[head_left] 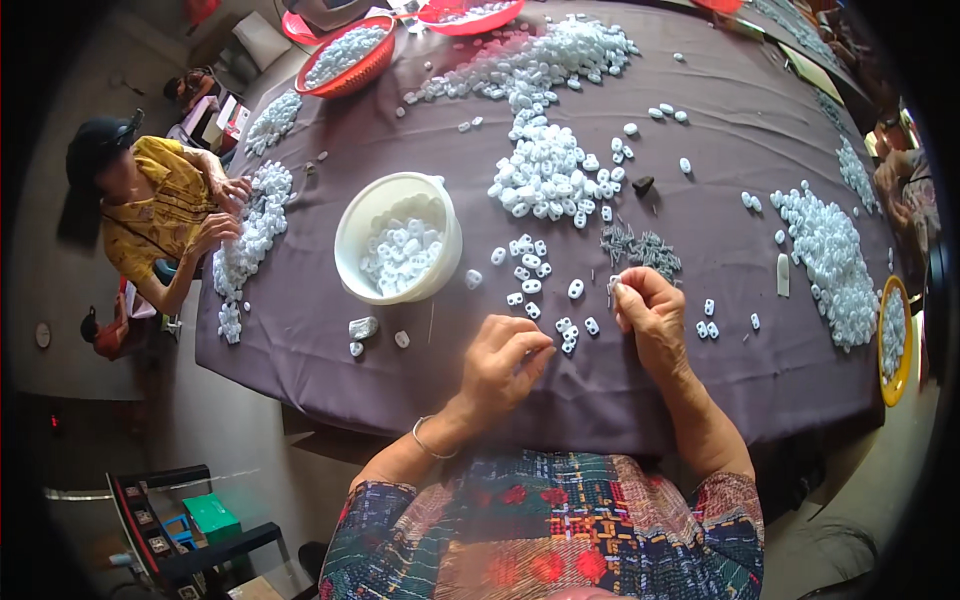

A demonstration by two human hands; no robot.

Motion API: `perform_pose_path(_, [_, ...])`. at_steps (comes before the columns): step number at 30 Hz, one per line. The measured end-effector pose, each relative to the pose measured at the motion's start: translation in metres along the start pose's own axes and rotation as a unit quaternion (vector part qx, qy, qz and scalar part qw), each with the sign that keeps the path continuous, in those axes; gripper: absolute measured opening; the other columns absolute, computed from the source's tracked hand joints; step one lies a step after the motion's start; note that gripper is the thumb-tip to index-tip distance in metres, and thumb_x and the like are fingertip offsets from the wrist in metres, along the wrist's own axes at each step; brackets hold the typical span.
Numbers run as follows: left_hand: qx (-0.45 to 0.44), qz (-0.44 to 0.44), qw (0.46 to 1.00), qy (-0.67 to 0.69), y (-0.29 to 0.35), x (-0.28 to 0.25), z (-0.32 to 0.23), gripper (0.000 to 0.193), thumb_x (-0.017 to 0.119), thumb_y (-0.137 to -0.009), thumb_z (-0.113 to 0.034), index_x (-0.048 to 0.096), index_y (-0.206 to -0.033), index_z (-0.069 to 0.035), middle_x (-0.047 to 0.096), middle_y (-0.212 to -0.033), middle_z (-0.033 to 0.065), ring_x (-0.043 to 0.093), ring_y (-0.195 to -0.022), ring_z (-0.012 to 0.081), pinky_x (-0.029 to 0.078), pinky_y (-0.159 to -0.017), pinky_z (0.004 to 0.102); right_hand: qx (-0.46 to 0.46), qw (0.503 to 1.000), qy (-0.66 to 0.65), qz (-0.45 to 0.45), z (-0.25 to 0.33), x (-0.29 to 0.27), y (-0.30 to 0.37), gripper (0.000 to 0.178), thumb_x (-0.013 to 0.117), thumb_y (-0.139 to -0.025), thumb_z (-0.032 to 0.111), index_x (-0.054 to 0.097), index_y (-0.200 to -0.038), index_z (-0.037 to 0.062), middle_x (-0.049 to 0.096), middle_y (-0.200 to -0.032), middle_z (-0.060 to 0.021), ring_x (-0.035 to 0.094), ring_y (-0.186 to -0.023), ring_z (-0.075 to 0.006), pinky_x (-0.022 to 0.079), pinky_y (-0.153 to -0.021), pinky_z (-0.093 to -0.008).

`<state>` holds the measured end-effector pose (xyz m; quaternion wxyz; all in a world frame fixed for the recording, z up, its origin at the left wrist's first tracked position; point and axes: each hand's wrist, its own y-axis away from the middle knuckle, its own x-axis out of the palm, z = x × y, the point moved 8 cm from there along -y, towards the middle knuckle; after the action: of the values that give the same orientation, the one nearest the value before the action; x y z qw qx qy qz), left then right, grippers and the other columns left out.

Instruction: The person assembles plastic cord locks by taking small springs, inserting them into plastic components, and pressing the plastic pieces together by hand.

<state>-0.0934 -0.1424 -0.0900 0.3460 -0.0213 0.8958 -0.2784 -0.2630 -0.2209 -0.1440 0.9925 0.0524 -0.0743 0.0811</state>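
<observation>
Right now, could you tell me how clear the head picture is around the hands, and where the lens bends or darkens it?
In the head view, even soft daylight, no hard glare; the left hand and right hand are fairly sharp over small white plastic pieces, though the tiny part pinched in the right fingertips is too small to make out; the table edge bows strongly; corners go black; the patterned shirt at the bottom is blurred.

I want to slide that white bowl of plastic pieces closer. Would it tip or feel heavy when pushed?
The white bowl looks wide and low, so it probably slides rather than tips. It is only partly filled with small white plastic pieces, so it is likely light. The purple tablecloth under it may drag or bunch up if the bowl is pushed fast.
</observation>
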Motion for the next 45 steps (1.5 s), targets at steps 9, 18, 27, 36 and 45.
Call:
perform_pose_path(9, [0.008, 0.0, 0.999, -0.032, 0.002, 0.008, 0.005, 0.021, 0.071, -0.065, 0.003, 0.062, -0.082, -0.005, 0.059, -0.083, 0.0085, 0.054, -0.077, 0.0255, 0.044, -0.067, 0.0336, -0.045, 0.998, 0.049, -0.018, -0.001, -0.001, -0.006, 0.005, 0.058, -0.084, 0.008, 0.06, -0.085, 0.0036, 0.053, -0.065, 0.0044, 0.046, -0.054, -0.0021, 0.036, -0.048, -0.0176])
perform_pose_path(18, [-0.009, 0.014, 1.0, -0.026, 0.006, 0.012, 0.006, 0.019, 0.071, -0.065, 0.002, 0.062, -0.08, -0.005, 0.06, -0.082, 0.0088, 0.054, -0.076, 0.0249, 0.045, -0.066, 0.0332, -0.02, 0.999, 0.048, -0.013, 0.002, -0.001, 0.001, 0.008, 0.059, -0.085, 0.012, 0.059, -0.086, 0.0038, 0.054, -0.067, 0.0053, 0.046, -0.057, -0.0008, 0.038, -0.05, -0.0174])
perform_pose_path(27, [-0.064, -0.014, 0.996, 0.054, 0.0, 0.013, 0.021, 0.017, 0.071, -0.067, 0.0, 0.063, -0.08, -0.005, 0.06, -0.083, 0.008, 0.057, -0.078, 0.0217, 0.046, -0.064, 0.0304, -0.049, 0.996, 0.06, -0.032, 0.01, -0.005, 0.002, 0.005, 0.057, -0.085, 0.008, 0.059, -0.086, 0.0043, 0.053, -0.068, 0.0037, 0.046, -0.056, -0.0024, 0.036, -0.05, -0.0168])
perform_pose_path(36, [-0.053, -0.024, 0.997, 0.054, 0.006, 0.008, 0.027, 0.019, 0.073, -0.065, 0.0, 0.063, -0.081, -0.005, 0.061, -0.084, 0.0079, 0.057, -0.079, 0.0231, 0.047, -0.067, 0.0321, -0.003, 1.0, 0.013, -0.005, -0.001, 0.001, -0.002, 0.006, 0.055, -0.086, 0.006, 0.058, -0.087, 0.001, 0.054, -0.067, 0.0005, 0.044, -0.052, -0.0034, 0.035, -0.047, -0.0167])
perform_pose_path(45, [-0.158, -0.031, 0.978, 0.133, 0.015, 0.009, 0.04, 0.052, 0.072, -0.071, -0.002, 0.049, -0.117, -0.007, 0.06, -0.091, 0.0027, 0.054, -0.079, 0.0084, 0.043, -0.065, 0.0228, -0.014, 1.0, 0.02, -0.005, 0.0, 0.0, 0.0, 0.006, 0.056, -0.087, 0.007, 0.057, -0.087, 0.001, 0.053, -0.066, 0.0007, 0.044, -0.051, -0.0036, 0.035, -0.047, -0.017])
